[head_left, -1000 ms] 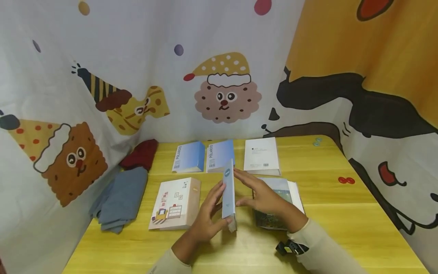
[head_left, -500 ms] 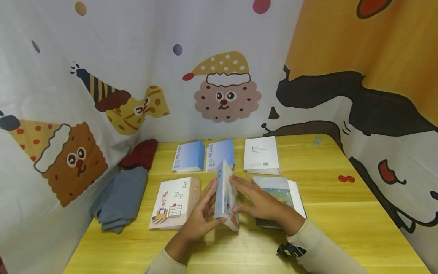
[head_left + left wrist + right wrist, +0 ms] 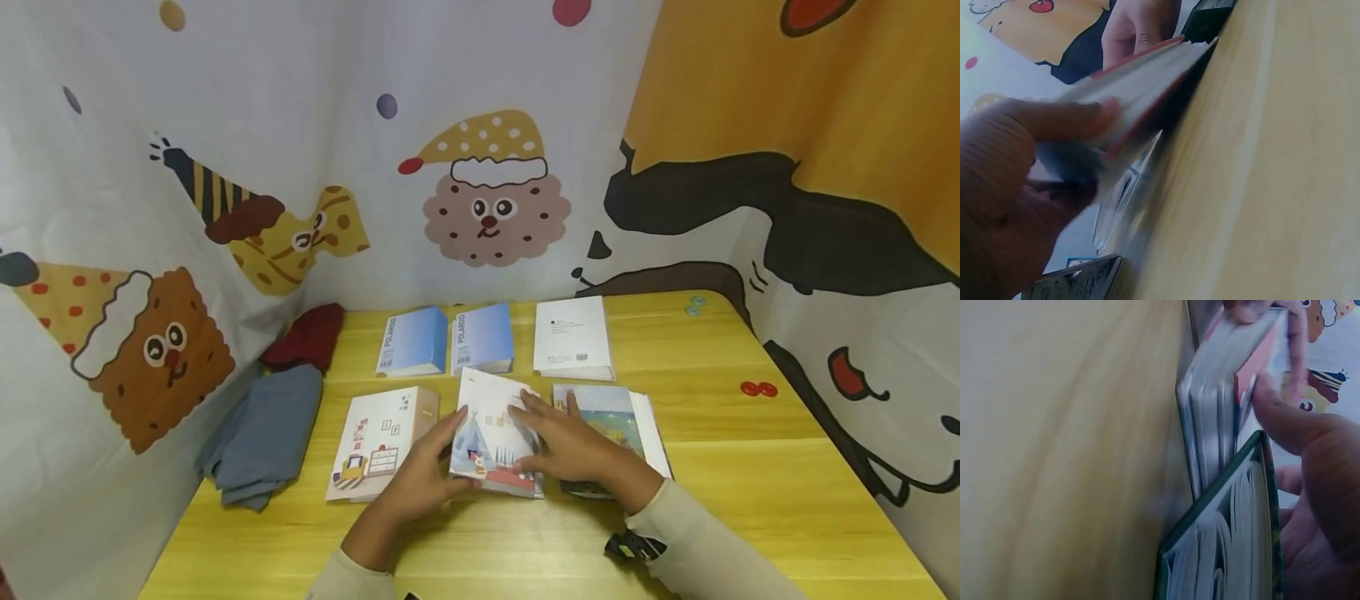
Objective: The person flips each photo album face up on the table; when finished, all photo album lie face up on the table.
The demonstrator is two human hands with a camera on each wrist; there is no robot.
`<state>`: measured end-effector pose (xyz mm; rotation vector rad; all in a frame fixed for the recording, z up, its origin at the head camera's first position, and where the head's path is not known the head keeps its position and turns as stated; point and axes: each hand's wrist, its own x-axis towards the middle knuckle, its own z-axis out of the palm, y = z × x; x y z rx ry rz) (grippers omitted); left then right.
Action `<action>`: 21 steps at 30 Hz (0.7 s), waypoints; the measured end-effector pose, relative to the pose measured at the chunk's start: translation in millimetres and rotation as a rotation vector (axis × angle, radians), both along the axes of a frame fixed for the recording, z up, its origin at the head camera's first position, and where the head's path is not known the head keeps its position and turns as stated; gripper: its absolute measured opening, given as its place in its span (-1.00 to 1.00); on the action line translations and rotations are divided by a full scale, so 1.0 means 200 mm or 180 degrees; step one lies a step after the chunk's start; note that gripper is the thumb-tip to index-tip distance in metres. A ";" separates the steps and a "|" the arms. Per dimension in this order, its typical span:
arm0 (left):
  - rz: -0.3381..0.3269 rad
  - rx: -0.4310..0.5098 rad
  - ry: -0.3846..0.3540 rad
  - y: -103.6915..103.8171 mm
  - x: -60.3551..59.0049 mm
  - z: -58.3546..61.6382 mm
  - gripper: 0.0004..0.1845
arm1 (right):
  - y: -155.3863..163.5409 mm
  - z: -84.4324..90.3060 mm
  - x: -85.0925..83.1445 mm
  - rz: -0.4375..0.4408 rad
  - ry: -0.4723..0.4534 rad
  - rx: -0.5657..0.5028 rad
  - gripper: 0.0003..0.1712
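A thick photo album (image 3: 491, 442) with a tent and small pictures on its white cover lies tilted between both hands, close over the table. My left hand (image 3: 420, 479) grips its left side; in the left wrist view the thumb (image 3: 1094, 119) presses along the page edge. From the other side my right hand (image 3: 577, 446) touches the cover with thumb and index finger, its other fingers spread over a neighbouring album. That landscape album (image 3: 611, 417) sits just right; its green-edged cover (image 3: 1175, 540) and bulging pages show in the right wrist view.
On the yellow table (image 3: 750, 500), a white album with a room drawing (image 3: 378, 446) lies left. Two blue albums (image 3: 412, 342) and a white one (image 3: 573, 337) line the back. Folded grey cloth (image 3: 273, 433) and dark red cloth (image 3: 311, 337) lie along the left edge, beside a printed curtain (image 3: 300, 100).
The album has turned from standing on edge, spine up, to lying nearly flat with its tent cover upward. Both hands have followed it, my left hand shifting slightly left and down.
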<state>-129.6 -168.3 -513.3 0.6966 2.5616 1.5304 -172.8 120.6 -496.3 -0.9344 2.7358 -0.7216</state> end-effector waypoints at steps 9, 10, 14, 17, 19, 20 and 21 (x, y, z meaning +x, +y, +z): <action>0.0153 -0.0649 -0.0176 0.01 0.00 0.01 0.16 | -0.01 -0.03 -0.01 0.0023 0.0087 0.0260 0.07; 0.0160 -0.0682 -0.0144 0.01 0.01 0.01 0.13 | -0.01 -0.03 -0.01 0.0029 0.0092 0.0251 0.06; 0.0253 -0.0788 -0.0034 0.01 0.01 0.03 0.04 | -0.02 -0.03 0.00 0.0065 0.0077 0.0241 0.05; 0.0337 -0.0875 0.0032 0.01 0.01 0.05 0.01 | -0.02 -0.03 0.00 0.0084 0.0073 0.0275 0.06; 0.0393 -0.0948 0.0075 0.01 0.02 0.07 0.00 | -0.02 -0.02 0.00 0.0099 0.0100 0.0281 0.07; 0.0429 -0.0980 0.0082 0.00 0.02 0.09 0.00 | -0.03 -0.02 0.00 0.0105 0.0113 0.0276 0.07; 0.0460 -0.1016 0.0099 0.00 0.03 0.10 0.00 | -0.03 -0.01 0.00 0.0112 0.0142 0.0275 0.07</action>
